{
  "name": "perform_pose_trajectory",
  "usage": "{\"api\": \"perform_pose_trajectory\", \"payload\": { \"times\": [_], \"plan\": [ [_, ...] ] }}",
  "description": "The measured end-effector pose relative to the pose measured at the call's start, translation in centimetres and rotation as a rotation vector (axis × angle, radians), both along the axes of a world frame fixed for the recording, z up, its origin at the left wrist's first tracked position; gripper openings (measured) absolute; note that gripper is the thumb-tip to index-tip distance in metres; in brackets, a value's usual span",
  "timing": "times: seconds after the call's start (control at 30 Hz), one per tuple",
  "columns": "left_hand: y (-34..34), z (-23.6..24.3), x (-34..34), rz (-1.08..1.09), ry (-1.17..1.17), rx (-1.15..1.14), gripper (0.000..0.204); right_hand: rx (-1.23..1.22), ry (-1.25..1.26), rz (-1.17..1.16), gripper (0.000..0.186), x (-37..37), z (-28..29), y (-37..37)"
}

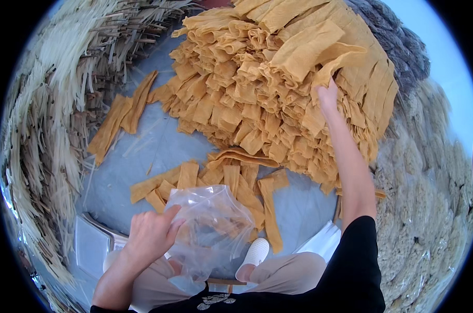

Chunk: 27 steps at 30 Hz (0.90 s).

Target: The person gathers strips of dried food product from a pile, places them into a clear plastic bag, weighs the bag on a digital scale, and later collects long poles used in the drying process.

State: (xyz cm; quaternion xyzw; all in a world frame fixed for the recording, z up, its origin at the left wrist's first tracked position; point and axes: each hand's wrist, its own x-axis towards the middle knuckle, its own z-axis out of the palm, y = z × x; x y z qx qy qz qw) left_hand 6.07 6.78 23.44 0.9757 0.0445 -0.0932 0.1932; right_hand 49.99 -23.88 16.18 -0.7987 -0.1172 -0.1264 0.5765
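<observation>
A big heap of flat, wrinkled yellow-tan strips point(247, 94), which look like dried tofu skin, rises in front of me. Reaching far out to the heap's right part, my right hand point(327, 96) is closed on the end of one strip point(340, 56), whose other end curls up and to the right. Close to my lap, my left hand point(154, 229) grips a clear plastic bag point(210, 224) by its left side. The bag hangs over my knees, crumpled, and loose strips on the floor show through it. Some fingers of both hands are hidden.
Loose strips point(179, 180) lie on the grey floor between heap and bag, more point(124, 117) farther left. Pale stacked stalks point(64, 130) line the left; light bundles point(424, 182) line the right. Flat clear bags point(320, 240) lie by my right knee, a plastic-covered box point(93, 245) by my left.
</observation>
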Motion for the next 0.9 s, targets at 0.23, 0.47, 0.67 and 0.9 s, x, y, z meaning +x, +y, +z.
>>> {"api": "perform_pose_trajectory", "payload": {
  "times": [0.23,0.47,0.67,0.9],
  "plan": [
    [-1.3,-0.1,-1.1,-0.07,-0.083,0.001,0.023,-0.051,0.13,0.03,0.055,-10.0,4.5,-1.7],
    [-1.1,-0.5,-1.5,-0.15,-0.135,0.004,0.019,-0.038,-0.033,-0.044,0.067,-17.2,2.8,-2.6],
    [-0.7,-0.7,-1.4,-0.142,-0.042,0.021,0.024,0.275,0.488,-0.167,0.07,-15.0,2.0,-5.0],
    [-0.1,-0.5,-0.9,-0.119,-0.022,0.02,0.024,0.249,0.661,-0.383,0.051,-7.2,3.8,-4.0]
  ]
}}
